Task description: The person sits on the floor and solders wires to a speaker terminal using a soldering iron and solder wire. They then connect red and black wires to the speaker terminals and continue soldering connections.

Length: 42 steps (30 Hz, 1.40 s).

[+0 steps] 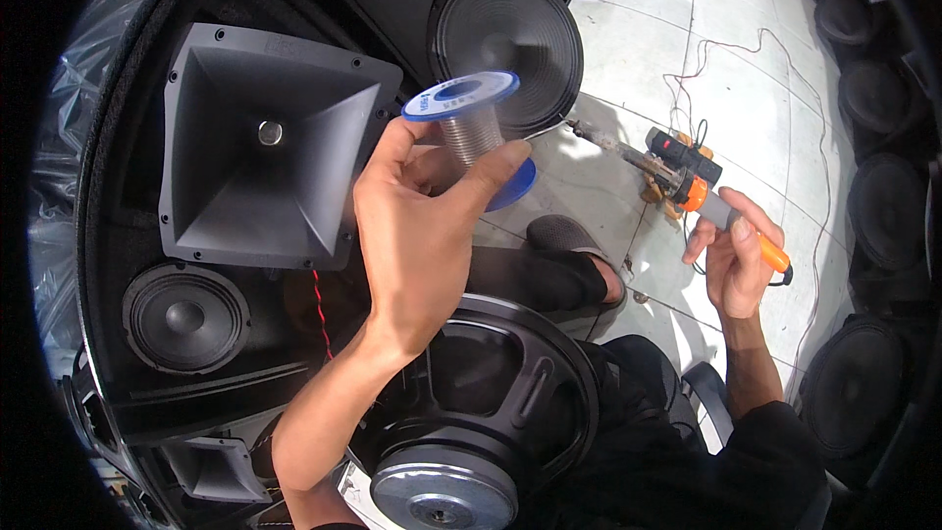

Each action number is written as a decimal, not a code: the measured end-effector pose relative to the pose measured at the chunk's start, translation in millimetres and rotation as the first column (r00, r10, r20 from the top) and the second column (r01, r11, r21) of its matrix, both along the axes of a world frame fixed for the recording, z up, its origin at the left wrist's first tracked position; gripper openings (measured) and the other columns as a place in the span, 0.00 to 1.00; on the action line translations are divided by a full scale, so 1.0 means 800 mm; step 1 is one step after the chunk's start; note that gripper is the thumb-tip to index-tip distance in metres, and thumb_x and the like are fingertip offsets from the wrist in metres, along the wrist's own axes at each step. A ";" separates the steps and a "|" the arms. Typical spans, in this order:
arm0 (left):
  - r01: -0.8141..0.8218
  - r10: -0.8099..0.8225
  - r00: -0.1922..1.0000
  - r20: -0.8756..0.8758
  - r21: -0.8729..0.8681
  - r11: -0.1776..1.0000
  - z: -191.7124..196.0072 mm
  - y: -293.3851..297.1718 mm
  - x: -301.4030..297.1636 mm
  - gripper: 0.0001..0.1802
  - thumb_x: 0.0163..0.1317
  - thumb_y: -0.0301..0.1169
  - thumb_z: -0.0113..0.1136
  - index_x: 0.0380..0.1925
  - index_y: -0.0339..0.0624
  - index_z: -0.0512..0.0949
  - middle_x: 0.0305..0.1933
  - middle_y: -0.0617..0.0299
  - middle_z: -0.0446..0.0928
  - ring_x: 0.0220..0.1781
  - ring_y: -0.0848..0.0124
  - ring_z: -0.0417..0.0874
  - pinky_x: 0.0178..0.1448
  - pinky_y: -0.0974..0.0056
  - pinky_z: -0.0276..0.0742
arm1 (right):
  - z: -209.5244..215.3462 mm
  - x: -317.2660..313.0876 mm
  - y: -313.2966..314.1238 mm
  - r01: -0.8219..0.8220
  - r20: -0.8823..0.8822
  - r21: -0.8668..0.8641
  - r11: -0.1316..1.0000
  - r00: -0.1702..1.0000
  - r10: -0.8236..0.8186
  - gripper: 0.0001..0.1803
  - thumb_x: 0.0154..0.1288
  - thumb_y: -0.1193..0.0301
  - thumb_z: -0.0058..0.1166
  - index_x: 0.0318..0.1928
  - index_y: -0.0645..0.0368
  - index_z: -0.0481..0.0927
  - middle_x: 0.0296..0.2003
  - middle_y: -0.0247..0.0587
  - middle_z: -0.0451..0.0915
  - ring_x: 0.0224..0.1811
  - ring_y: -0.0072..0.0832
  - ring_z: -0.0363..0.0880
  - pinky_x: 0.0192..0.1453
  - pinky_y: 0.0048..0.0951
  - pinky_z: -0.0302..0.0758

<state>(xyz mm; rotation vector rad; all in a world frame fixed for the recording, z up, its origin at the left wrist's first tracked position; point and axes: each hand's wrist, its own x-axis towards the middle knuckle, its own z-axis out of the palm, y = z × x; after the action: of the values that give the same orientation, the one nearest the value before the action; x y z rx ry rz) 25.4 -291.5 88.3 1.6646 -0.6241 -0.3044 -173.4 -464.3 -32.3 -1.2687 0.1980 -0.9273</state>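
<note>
My left hand (424, 221) is closed round a spool of solder wire (474, 133) with blue-rimmed ends. In my right hand (738, 260) is a soldering iron (693, 191) with an orange and grey handle, its metal tip pointing up and left toward the spool. Between the tip and the spool a thin line of solder seems to run, too fine to follow fully. Below the spool, against my lap, rests a large loudspeaker driver (491, 373) lying with its metal frame and round magnet (444, 491) showing.
A black speaker cabinet at left carries a square grey horn (265, 152) and a small cone driver (186, 317). Red twisted wire (321, 309) hangs below the horn. Behind the iron, a black power block (684, 157) with cords sits on the tiled floor (756, 128). More speakers (888, 211) line the right.
</note>
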 end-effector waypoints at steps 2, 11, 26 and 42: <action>0.031 -0.032 0.999 0.026 0.014 0.999 -0.003 0.002 0.001 0.17 0.57 0.23 0.69 0.46 0.31 0.76 0.36 0.53 0.85 0.36 0.77 0.83 0.42 0.73 0.78 | 0.002 -0.001 0.000 0.000 -0.022 -0.077 0.997 1.000 -0.002 0.22 0.71 0.66 0.47 0.57 0.71 0.74 0.27 0.53 0.81 0.22 0.38 0.82 0.31 0.37 0.82; 0.053 -0.051 0.997 0.062 -0.035 0.998 -0.008 0.001 0.005 0.18 0.57 0.22 0.69 0.46 0.31 0.76 0.36 0.52 0.85 0.36 0.76 0.84 0.42 0.72 0.78 | 0.006 -0.001 0.002 0.013 -0.047 -0.167 0.986 0.999 -0.021 0.22 0.71 0.65 0.47 0.56 0.72 0.74 0.30 0.54 0.80 0.23 0.37 0.82 0.33 0.36 0.82; 0.047 -0.045 0.988 0.145 -0.011 0.999 -0.011 -0.001 0.007 0.16 0.57 0.22 0.68 0.45 0.30 0.76 0.38 0.50 0.85 0.38 0.75 0.84 0.43 0.72 0.79 | 0.009 0.000 0.001 0.015 -0.036 -0.310 0.950 0.999 -0.028 0.20 0.70 0.67 0.47 0.55 0.69 0.76 0.29 0.53 0.79 0.25 0.35 0.83 0.31 0.33 0.81; -0.014 -0.073 0.840 0.537 0.156 0.988 -0.026 0.011 0.012 0.25 0.50 0.28 0.75 0.46 0.31 0.75 0.44 0.47 0.79 0.48 0.55 0.86 0.41 0.63 0.81 | 0.025 -0.009 0.014 0.114 -0.035 -0.836 0.536 0.965 -0.260 0.16 0.42 0.78 0.64 0.38 0.62 0.85 0.31 0.45 0.81 0.26 0.27 0.79 0.26 0.22 0.75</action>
<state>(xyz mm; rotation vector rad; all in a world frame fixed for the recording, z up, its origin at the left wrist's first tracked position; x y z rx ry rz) 35.0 -283.1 67.4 1.9050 -1.0723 0.1162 -180.3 -453.1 -12.3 -2.2639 -0.0066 -1.1618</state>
